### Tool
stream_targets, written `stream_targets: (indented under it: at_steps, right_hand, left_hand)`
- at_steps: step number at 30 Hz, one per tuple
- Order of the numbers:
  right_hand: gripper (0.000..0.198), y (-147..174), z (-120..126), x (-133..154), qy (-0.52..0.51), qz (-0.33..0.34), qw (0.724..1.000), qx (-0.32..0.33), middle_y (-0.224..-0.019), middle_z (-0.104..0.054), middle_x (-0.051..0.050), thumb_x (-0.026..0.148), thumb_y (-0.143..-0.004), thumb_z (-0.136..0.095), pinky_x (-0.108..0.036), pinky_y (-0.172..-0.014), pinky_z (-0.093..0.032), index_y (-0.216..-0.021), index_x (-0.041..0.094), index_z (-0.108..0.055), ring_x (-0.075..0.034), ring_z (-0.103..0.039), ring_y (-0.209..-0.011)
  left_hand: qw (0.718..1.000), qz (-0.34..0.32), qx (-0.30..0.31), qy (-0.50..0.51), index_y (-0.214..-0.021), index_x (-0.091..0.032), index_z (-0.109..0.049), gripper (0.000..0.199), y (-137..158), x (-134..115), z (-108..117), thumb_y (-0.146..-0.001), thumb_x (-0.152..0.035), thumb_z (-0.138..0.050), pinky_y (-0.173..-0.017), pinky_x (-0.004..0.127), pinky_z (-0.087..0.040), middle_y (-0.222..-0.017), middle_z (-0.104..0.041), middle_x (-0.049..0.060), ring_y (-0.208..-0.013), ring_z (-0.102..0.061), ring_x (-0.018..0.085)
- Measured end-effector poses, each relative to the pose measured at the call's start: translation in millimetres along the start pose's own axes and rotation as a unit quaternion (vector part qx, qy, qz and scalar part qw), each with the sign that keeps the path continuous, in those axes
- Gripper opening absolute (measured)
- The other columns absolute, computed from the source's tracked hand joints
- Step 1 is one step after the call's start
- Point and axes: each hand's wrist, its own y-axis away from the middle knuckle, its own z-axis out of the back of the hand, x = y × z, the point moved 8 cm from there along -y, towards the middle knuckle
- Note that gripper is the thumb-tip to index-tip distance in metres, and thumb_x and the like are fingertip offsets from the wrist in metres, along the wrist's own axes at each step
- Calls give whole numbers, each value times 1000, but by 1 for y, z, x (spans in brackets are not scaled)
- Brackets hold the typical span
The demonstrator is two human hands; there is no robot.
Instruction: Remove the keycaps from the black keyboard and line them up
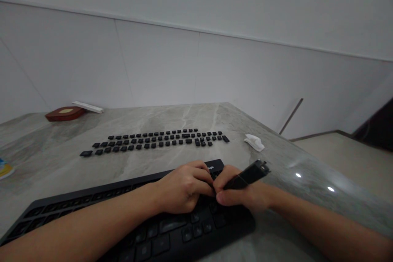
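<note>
A black keyboard (159,249) lies tilted across the front of the table, and many of its upper sockets are bare of keycaps. Over its right part, my right hand (238,190) is closed round a dark, flat-handled tool (253,173) whose back end points up to the right. The tool's working tip is hidden by my fingers. My left hand (187,186) rests on the keyboard with curled fingers, meeting the right hand's fingertips; what it pinches, if anything, is hidden. Beyond the keyboard, loose black keycaps (153,145) lie in rows.
On the marble-patterned table (172,116), a crumpled white tissue (254,142) lies at the right. A reddish-brown box (65,114) and a white strip (88,107) sit at the back left. A yellow and blue item (4,168) shows at the left edge. A white wall stands behind.
</note>
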Motion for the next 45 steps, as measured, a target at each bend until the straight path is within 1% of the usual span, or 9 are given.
stream_targets:
  at_steps: [7, 10, 15, 21, 24, 27, 30, 38, 45]
  right_hand:
    - [41, 0, 2, 0, -51, 27, 998, 35, -50, -31, 7, 38, -83, -62, -24, -47, -22, -52, 15, -46, -7, -30, -49]
    - [40, -1, 3, -2, -80, 21, 996, 26, -49, -33, 7, 37, -82, -64, -23, -45, -21, -52, 15, -48, -6, -29, -47]
    - [40, 0, 3, -10, -157, -10, 987, -29, -41, -34, 8, 36, -79, -66, -21, -37, -15, -50, 16, -46, -4, -24, -36]
    - [44, 3, 4, -19, -194, -11, 975, -103, -39, -32, 9, 44, -81, -66, -21, -33, -14, -52, 17, -48, -5, -22, -34]
    - [44, 5, 8, -11, -129, 30, 986, -106, -43, -34, 7, 43, -85, -63, -20, -38, -20, -54, 16, -51, -6, -29, -40]
    - [44, 4, 4, 7, -20, 91, 995, -33, -49, -36, 6, 39, -89, -59, -21, -45, -25, -53, 15, -48, -7, -32, -47]
    - [45, 4, 0, 12, 6, 87, 996, 11, -50, -34, 7, 40, -89, -58, -21, -46, -26, -53, 16, -47, -6, -30, -47]
    - [48, 11, 7, -8, -73, 41, 976, -203, -46, -34, 6, 48, -85, -61, -25, -48, -26, -51, 16, -48, -8, -31, -47]
    - [47, 12, 8, -10, -101, 37, 976, -190, -46, -34, 6, 47, -84, -63, -24, -47, -24, -52, 16, -48, -8, -28, -46]
  left_hand:
    - [999, 29, -24, 18, -85, -13, -67, 35, -1, 2, 4, -70, 3, -40, -85, 38, -55, -92, -71, 10, -94, -62, 22]
    - [999, 32, -7, 16, -90, -12, -68, 36, -3, 0, 3, -72, 3, -40, -88, 38, -55, -95, -71, 11, -98, -63, 22]
    - [998, 30, 62, 16, -108, -15, -67, 41, -5, -6, -4, -76, -2, -45, -112, 44, -40, -115, -68, 9, -123, -56, 25]
    - [993, 60, 101, 5, -123, -22, -63, 50, -3, -4, -9, -77, -7, -49, -112, 49, -38, -127, -65, 6, -135, -44, 30]
    - [993, 61, 100, 10, -113, -20, -67, 42, -1, -2, -10, -77, -7, -50, -113, 49, -37, -122, -68, 5, -133, -47, 29]
    - [994, 47, 91, 20, -106, -19, -68, 37, 0, -1, -12, -77, -7, -49, -116, 50, -33, -114, -71, 5, -129, -52, 28]
    - [995, 42, 90, 27, -102, -18, -69, 35, 1, 0, -13, -77, -6, -48, -118, 50, -29, -110, -72, 5, -126, -55, 27]
    - [994, 55, 89, 32, -108, -21, -68, 40, 2, 2, -12, -76, -5, -49, -117, 51, -32, -114, -71, 3, -129, -52, 27]
    - [994, 55, 89, 26, -111, -22, -67, 38, 1, 2, -12, -80, -6, -52, -116, 50, -34, -113, -72, 4, -126, -54, 26]
